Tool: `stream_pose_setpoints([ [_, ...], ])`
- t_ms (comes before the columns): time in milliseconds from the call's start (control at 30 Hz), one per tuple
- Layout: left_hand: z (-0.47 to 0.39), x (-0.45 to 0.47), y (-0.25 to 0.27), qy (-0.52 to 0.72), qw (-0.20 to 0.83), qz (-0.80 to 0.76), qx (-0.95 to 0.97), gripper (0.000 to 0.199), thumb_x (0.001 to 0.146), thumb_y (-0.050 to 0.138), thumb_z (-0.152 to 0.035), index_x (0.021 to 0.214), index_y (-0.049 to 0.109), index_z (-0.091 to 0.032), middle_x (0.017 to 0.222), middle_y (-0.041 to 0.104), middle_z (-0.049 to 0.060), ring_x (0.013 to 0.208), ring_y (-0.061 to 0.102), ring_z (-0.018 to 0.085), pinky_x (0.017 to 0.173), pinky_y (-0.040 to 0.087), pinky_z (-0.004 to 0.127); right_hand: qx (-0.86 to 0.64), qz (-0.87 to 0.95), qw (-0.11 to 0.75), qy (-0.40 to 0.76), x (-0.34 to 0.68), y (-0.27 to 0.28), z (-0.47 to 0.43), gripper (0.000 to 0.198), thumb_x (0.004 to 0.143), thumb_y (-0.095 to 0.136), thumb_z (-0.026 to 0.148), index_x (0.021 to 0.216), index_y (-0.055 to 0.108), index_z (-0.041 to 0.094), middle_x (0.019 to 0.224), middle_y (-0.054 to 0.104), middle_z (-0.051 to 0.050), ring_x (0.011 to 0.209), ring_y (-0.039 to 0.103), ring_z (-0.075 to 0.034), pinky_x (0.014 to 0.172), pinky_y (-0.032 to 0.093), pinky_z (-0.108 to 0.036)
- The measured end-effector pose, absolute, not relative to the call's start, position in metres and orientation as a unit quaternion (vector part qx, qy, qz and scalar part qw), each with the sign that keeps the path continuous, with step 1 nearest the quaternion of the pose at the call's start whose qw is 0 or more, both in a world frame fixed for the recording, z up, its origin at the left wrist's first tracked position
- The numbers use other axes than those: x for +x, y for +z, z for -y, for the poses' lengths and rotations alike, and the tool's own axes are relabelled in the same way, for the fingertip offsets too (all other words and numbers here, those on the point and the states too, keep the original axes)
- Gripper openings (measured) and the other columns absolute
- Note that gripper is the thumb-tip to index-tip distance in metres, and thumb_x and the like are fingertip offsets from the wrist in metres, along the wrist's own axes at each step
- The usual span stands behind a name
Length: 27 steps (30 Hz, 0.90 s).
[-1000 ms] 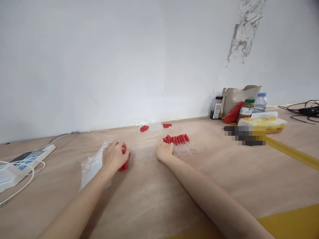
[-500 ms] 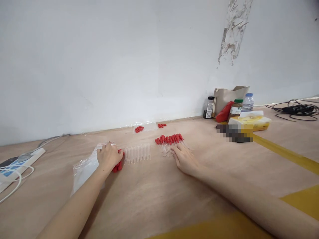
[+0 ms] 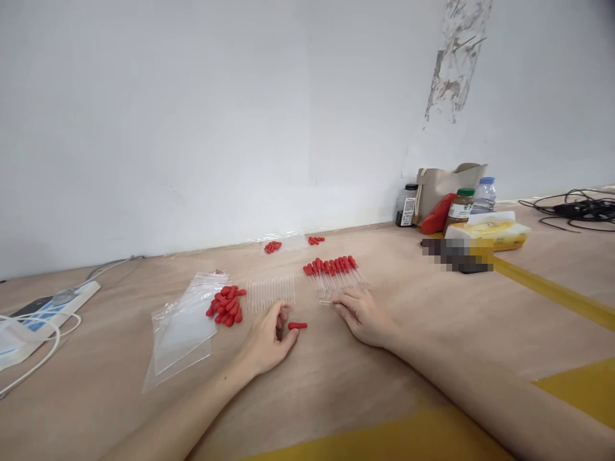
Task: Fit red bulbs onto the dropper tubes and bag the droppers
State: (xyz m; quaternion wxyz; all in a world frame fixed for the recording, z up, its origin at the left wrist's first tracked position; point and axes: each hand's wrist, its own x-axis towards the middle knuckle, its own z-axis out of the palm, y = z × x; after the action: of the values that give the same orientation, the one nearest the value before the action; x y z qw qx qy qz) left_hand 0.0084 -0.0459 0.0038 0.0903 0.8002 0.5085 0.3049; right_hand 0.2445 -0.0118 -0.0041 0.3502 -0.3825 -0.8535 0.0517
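Note:
My left hand (image 3: 271, 338) is curled, with a red rubber dropper bulb (image 3: 298, 325) at its thumb and fingertips, the narrow neck pointing right. In my right hand (image 3: 362, 317) a thin clear glass tube (image 3: 325, 302) is pinched, one end sticking out to the left. Just beyond that hand lies a row of glass droppers (image 3: 331, 267) with red bulbs on their far ends. A row of bare glass tubes (image 3: 270, 292) lies beyond my left hand. Left of those tubes is a pile of loose red bulbs (image 3: 227, 305).
Clear plastic bags (image 3: 185, 333) lie left of the pile. Small groups of red bulbs (image 3: 273, 247) sit near the wall. A power strip (image 3: 52, 320) is at far left. Bottles, a bag (image 3: 449, 189) and a tissue pack (image 3: 490, 235) stand back right, with black cable (image 3: 583, 210) beyond.
My left hand has come away from the bulb pile, moving right and nearer with one red bulb. My right hand has drawn slightly back from the dropper row with a glass tube.

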Motion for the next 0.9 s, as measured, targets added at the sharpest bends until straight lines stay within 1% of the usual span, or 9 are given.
stream_pose_setpoints([
  [33,0.045,0.009,0.004,0.303,0.1,-0.505,0.802,0.026,0.076,0.054,-0.026,0.101,0.052,-0.019,0.079,0.053,0.001,0.059,0.049,0.012,0.057,0.041,0.025,-0.38,0.856,0.346,0.056,0.243,-0.004,0.013,0.023,0.085,0.037,0.019,0.096,0.057,0.02,0.089,0.06,-0.005,0.083,0.054,-0.016,0.075,0.037,-0.031],
  [67,0.043,0.01,0.004,0.297,0.11,-0.499,0.807,0.022,0.077,0.053,-0.027,0.098,0.055,-0.019,0.08,0.053,0.001,0.061,0.05,0.012,0.058,0.041,0.025,-0.377,0.857,0.344,0.063,0.242,-0.004,0.014,0.023,0.086,0.037,0.019,0.096,0.057,0.02,0.089,0.06,-0.005,0.082,0.054,-0.016,0.075,0.037,-0.031],
  [133,0.04,0.013,0.006,0.29,0.127,-0.491,0.811,0.015,0.08,0.051,-0.029,0.084,0.061,-0.019,0.079,0.054,0.002,0.063,0.051,0.013,0.059,0.041,0.025,-0.369,0.856,0.353,0.084,0.241,-0.004,0.015,0.023,0.086,0.037,0.019,0.096,0.057,0.02,0.089,0.059,-0.005,0.081,0.054,-0.015,0.074,0.038,-0.031],
  [200,0.038,0.018,0.006,0.306,0.15,-0.489,0.803,0.017,0.082,0.048,-0.03,0.079,0.061,-0.019,0.079,0.055,0.002,0.067,0.052,0.014,0.059,0.04,0.025,-0.35,0.853,0.369,0.117,0.24,-0.004,0.016,0.022,0.085,0.038,0.019,0.096,0.057,0.019,0.088,0.057,-0.006,0.08,0.053,-0.015,0.073,0.04,-0.028],
  [300,0.038,0.023,0.006,0.339,0.204,-0.471,0.788,0.018,0.085,0.045,-0.031,0.084,0.058,-0.019,0.08,0.058,0.001,0.07,0.053,0.014,0.062,0.04,0.025,-0.319,0.853,0.382,0.158,0.238,-0.001,0.018,0.021,0.084,0.041,0.019,0.096,0.059,0.018,0.086,0.055,-0.006,0.077,0.052,-0.013,0.069,0.042,-0.025],
  [400,0.041,0.025,0.005,0.353,0.243,-0.454,0.781,0.017,0.086,0.043,-0.031,0.085,0.054,-0.018,0.079,0.057,0.001,0.072,0.053,0.014,0.066,0.041,0.025,-0.308,0.855,0.382,0.166,0.236,0.002,0.022,0.02,0.083,0.043,0.019,0.094,0.06,0.018,0.081,0.055,-0.005,0.073,0.051,-0.013,0.065,0.042,-0.023],
  [567,0.044,0.025,0.003,0.361,0.279,-0.447,0.77,0.016,0.087,0.041,-0.031,0.088,0.051,-0.018,0.073,0.056,0.0,0.069,0.053,0.014,0.064,0.043,0.024,-0.315,0.862,0.369,0.147,0.234,0.001,0.024,0.022,0.083,0.044,0.019,0.096,0.062,0.02,0.08,0.057,-0.004,0.073,0.052,-0.013,0.068,0.042,-0.025],
  [733,0.045,0.026,0.004,0.331,0.245,-0.448,0.793,0.021,0.087,0.041,-0.031,0.09,0.058,-0.019,0.072,0.059,0.0,0.067,0.055,0.014,0.062,0.043,0.024,-0.316,0.868,0.363,0.121,0.233,-0.003,0.021,0.023,0.083,0.046,0.019,0.098,0.063,0.023,0.082,0.06,-0.003,0.077,0.053,-0.013,0.074,0.038,-0.028],
  [900,0.047,0.026,0.007,0.324,0.209,-0.429,0.817,0.02,0.086,0.044,-0.029,0.085,0.062,-0.019,0.08,0.063,0.002,0.074,0.057,0.014,0.067,0.043,0.024,-0.3,0.886,0.343,0.086,0.236,-0.005,0.015,0.022,0.083,0.048,0.021,0.098,0.064,0.026,0.082,0.061,-0.002,0.073,0.052,-0.012,0.073,0.032,-0.029],
])
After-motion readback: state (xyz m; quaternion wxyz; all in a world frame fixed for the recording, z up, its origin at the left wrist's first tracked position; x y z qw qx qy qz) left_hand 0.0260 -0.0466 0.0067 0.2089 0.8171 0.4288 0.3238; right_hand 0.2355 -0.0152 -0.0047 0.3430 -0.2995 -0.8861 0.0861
